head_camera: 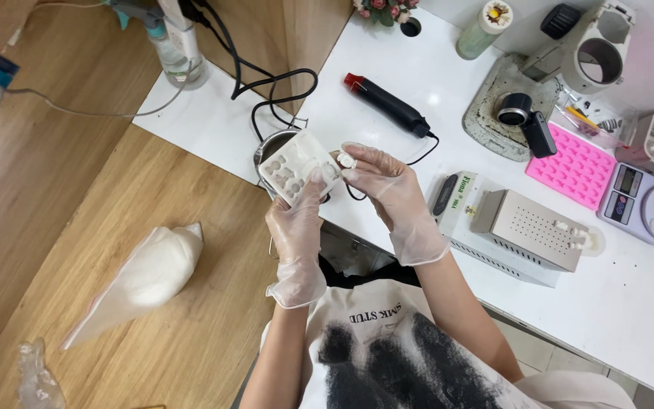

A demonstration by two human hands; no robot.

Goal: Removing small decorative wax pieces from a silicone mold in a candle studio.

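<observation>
Head camera, looking straight down: both hands wear thin, wrinkled, clear plastic gloves. The left hand (297, 231) is closed on a white silicone mould (300, 168), thumb pressed on its near edge and fingers beneath; the mould is a soft, rounded rectangle with small shaped cavities, held tilted above a round steel pot (272, 148) at the table's edge. The right hand (391, 193) pinches a small white moulded piece (347, 160) between thumb and fingertips, just beside the mould's right edge. Behind the hands, on the glossy white table (630, 303), lies a black heat tool (387, 106) with a red tip, its black cord looping toward the pot. To the right stands a boxy metal appliance (527, 227) with a perforated top, and past it a flat pink silicone mould (573, 168) studded with rows of little cavities, touching a pale lilac kitchen scale (649, 203) with a round platform. On the wooden surface at left lies a clear plastic piping bag (141, 280), cone-shaped and swollen with smooth white filling. A clear bottle (169, 57) stands on the white board at top left.
</observation>
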